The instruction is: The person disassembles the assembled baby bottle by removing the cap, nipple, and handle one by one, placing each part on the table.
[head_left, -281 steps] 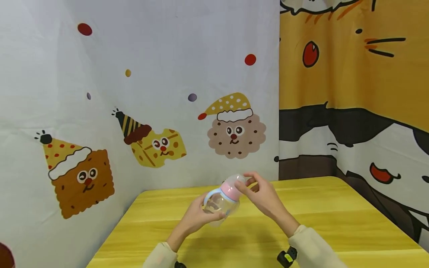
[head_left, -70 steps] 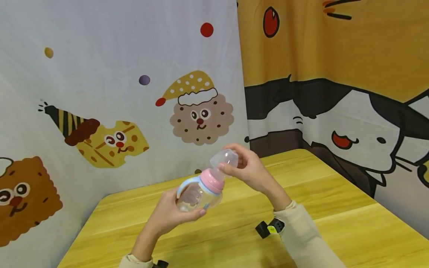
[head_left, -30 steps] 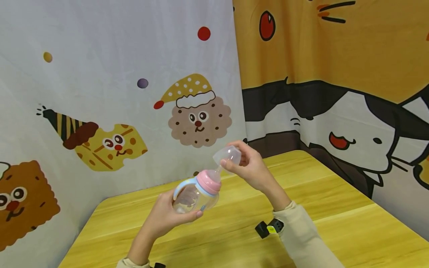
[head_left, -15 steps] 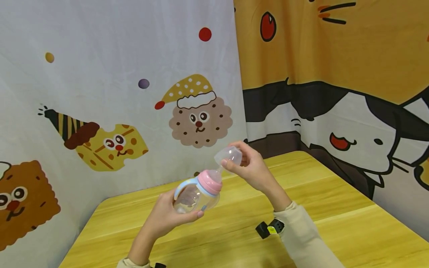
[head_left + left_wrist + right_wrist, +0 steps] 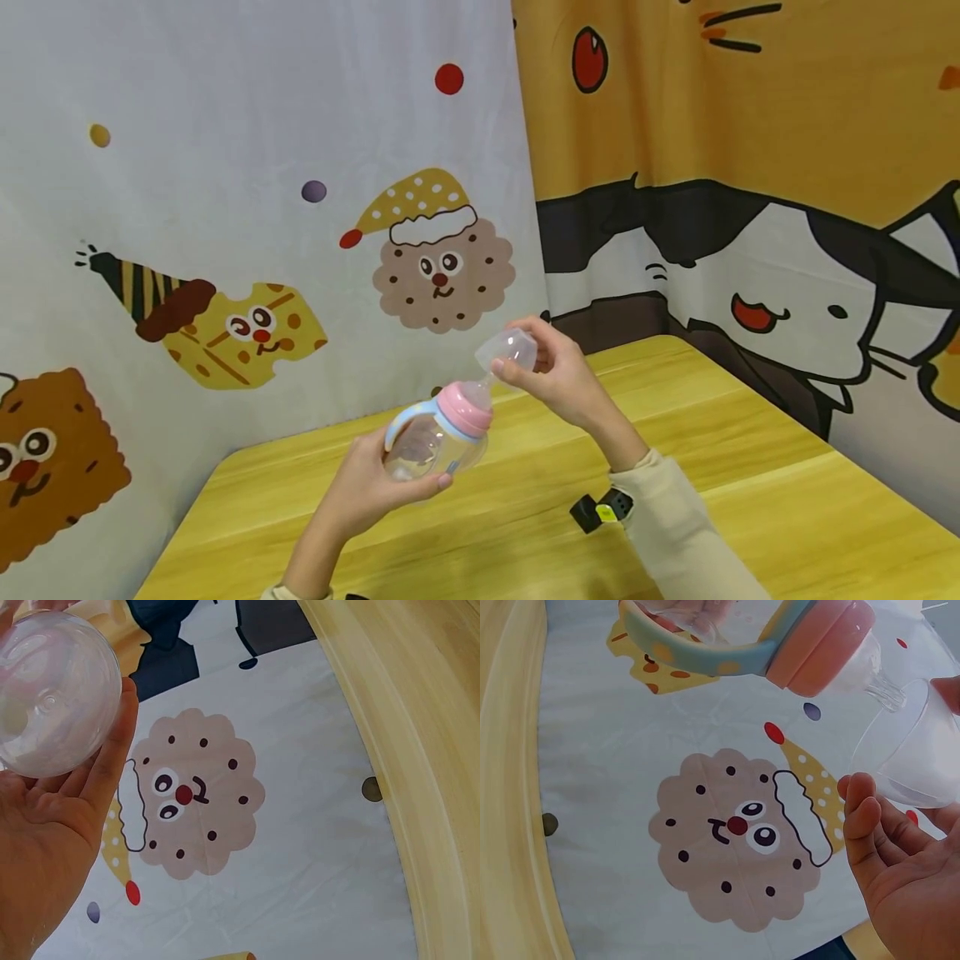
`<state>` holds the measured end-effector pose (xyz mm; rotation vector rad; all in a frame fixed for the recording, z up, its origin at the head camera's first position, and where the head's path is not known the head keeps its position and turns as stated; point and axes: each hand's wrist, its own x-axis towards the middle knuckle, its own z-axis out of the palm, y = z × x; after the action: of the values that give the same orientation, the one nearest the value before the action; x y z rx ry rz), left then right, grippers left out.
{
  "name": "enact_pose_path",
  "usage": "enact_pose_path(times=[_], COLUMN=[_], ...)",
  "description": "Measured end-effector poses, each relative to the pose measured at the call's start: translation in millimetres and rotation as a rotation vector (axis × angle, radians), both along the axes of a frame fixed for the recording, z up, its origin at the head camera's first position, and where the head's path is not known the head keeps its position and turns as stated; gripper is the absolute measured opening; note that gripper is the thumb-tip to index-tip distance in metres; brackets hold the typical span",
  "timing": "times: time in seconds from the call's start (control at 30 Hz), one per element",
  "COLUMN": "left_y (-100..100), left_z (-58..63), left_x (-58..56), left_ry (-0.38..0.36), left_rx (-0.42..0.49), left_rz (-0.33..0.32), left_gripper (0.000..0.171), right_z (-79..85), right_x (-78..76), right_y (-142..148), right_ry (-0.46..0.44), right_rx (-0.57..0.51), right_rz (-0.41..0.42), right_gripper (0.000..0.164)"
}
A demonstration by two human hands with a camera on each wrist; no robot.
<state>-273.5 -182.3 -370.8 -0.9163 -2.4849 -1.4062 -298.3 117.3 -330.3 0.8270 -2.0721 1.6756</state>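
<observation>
My left hand (image 5: pixel 367 483) grips a clear baby bottle (image 5: pixel 420 448) by its body, tilted up to the right above the table. It has a pink collar (image 5: pixel 465 408), a clear nipple and a blue handle (image 5: pixel 411 417). The left wrist view shows the round bottle base (image 5: pixel 60 697) against the palm. My right hand (image 5: pixel 551 375) pinches a clear dome cap (image 5: pixel 508 354) between thumb and fingers. In the right wrist view the cap (image 5: pixel 915 750) is off the collar, its open rim around or right beside the tip of the nipple (image 5: pixel 889 691); I cannot tell whether they touch.
Below the hands lies a yellow wood-grain table (image 5: pixel 750 467). A white printed curtain (image 5: pixel 247 67) hangs behind it, and an orange, black and white cat-print curtain (image 5: pixel 712 125) hangs at the right. A black device (image 5: pixel 600 510) is strapped on the right wrist.
The cap covered the nipple at first; my right hand has since lifted it off, up and to the right. Over the last second the hands and bottle have hardly moved.
</observation>
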Motion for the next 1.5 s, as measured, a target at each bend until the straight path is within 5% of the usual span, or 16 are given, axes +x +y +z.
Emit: enact_pose_path(times=[1.5], left_y=[-4.6], left_z=[5.3], left_x=[2.5], left_ry=[0.005], left_rx=[0.002], left_rz=[0.053], left_gripper=[0.056], right_z=[3.9], right_x=[-0.1], right_y=[9.0], right_ry=[-0.013], right_rx=[0.004], right_rz=[-0.039], right_gripper=[0.039])
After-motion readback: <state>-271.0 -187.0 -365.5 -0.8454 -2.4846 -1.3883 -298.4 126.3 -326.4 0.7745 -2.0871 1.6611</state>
